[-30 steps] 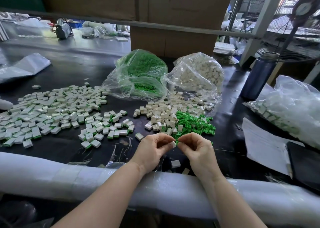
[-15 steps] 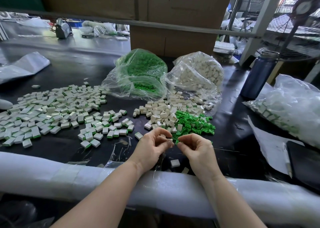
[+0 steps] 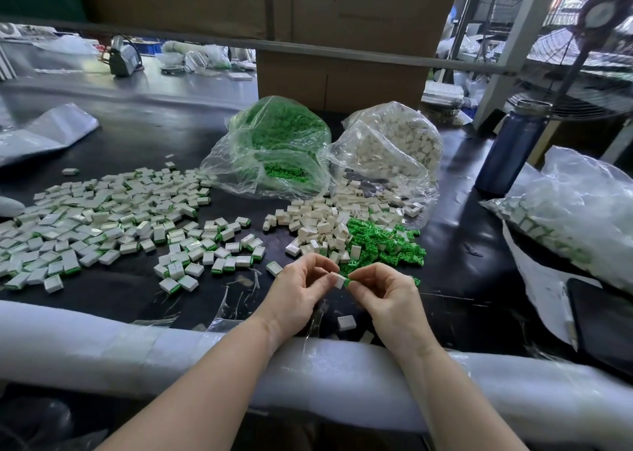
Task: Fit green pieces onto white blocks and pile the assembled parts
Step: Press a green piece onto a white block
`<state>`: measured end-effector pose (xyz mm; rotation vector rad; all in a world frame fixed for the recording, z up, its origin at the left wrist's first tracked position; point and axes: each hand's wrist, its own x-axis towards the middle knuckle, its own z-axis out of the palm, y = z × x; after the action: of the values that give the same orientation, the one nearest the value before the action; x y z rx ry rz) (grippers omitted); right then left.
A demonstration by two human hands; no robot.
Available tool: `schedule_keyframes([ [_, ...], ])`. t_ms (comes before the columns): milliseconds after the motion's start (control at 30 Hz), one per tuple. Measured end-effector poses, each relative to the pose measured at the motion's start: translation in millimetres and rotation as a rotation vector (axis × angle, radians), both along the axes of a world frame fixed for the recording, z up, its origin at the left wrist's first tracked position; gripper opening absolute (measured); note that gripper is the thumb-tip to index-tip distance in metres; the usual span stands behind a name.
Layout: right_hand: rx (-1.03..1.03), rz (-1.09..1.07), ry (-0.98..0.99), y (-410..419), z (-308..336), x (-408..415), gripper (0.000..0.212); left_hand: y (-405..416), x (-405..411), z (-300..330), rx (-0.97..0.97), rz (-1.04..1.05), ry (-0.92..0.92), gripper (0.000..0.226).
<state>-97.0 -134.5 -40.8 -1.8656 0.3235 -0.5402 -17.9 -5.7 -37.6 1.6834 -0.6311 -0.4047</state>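
Left hand [image 3: 297, 291] pinching white block [image 3: 339, 281], right hand [image 3: 387, 294] pinching green piece [image 3: 348, 282] against it

Two hands [image 3: 294, 293], two clear supply bags [image 3: 274, 152], one blue bottle [image 3: 507, 149], blocks beyond counting.

Both forearms reach forward and converge, wrists resting low. The left hand [image 3: 297, 291] has its thumb and curled fingers pinched together at the tips, the right hand [image 3: 383, 291] mirrors it with fingers curled and thumb pressed to forefinger. The fingertips of the two hands nearly meet, each pinching something small
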Motion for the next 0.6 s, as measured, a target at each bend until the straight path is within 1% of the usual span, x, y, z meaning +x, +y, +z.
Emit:
schedule_keyframes([
  [100,-0.01,-0.017,0.0,0.2,0.8,0.0,0.011,-0.1,-0.4,0.6,0.026,-0.021,-0.026,0.012],
  [267,0.003,-0.015,0.018,1.2,1.4,-0.7,0.005,-0.6,-0.6,0.0,0.051,-0.026,-0.04,0.007],
  [467,0.008,0.001,0.009,1.6,1.6,-1.4,0.019,-0.8,1.1,-3.0,0.041,-0.011,-0.017,0.008],
  [600,-0.017,0.001,0.025,1.3,0.4,-0.9,0.023,-2.4,0.7,-3.8,0.059,-0.02,-0.056,0.017],
])
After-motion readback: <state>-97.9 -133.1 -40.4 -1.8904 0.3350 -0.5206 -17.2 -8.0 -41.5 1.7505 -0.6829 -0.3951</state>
